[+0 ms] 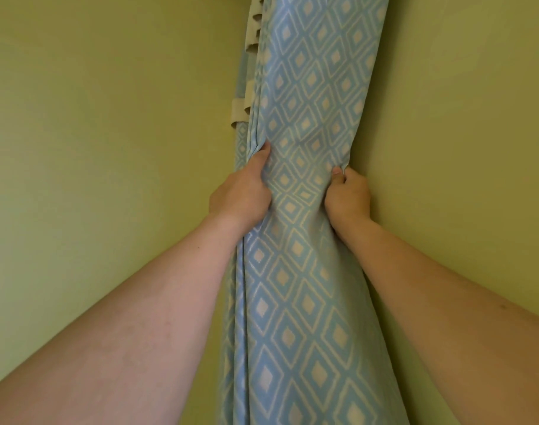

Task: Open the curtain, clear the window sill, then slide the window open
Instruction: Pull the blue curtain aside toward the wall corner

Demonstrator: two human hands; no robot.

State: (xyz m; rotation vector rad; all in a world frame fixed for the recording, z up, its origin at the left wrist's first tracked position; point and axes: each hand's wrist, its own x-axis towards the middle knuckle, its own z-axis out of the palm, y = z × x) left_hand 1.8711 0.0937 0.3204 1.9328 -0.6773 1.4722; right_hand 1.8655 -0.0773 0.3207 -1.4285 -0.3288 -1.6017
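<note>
A light blue curtain with a cream diamond pattern hangs bunched into a narrow column down the middle of the view. My left hand grips its left edge, thumb pressed into the folds. My right hand pinches its right edge, fingers curled around the fabric. Both hands sit at the same height, with the cloth drawn in between them. No window or sill is in sight.
Yellow-green wall fills both sides of the curtain. Cream fabric loops stick out from the curtain's left edge higher up.
</note>
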